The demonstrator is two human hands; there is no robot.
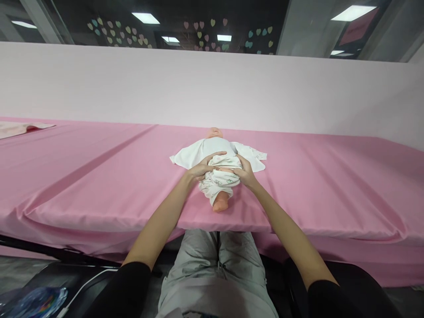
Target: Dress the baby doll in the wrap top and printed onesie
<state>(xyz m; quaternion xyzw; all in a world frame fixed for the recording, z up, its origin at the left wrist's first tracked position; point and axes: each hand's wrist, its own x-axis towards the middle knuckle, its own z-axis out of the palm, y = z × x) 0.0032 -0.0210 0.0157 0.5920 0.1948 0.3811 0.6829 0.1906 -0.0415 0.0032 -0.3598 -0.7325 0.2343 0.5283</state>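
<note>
A baby doll point(221, 202) lies on its back, its head at the far side and its feet towards me. It wears a white top point(215, 145) with sleeves spread out sideways. White printed baby pants point(218, 179) bunch around its legs, with a strip of bare doll skin showing between folds. From the left, my left hand point(206, 167) grips the upper pants, thumb below and fingers over the belly. My right hand point(245, 172) holds the pants' right side, its fingers partly hidden by cloth. One foot pokes out; the other is not visible.
A pink cover point(115, 176) drapes the table, with folds along its front edge. A light cloth point(20, 129) lies at the far left. Behind stands a white wall point(198, 88) below dark windows. Black chairs point(344, 282) and a white cable point(86, 282) are below the edge.
</note>
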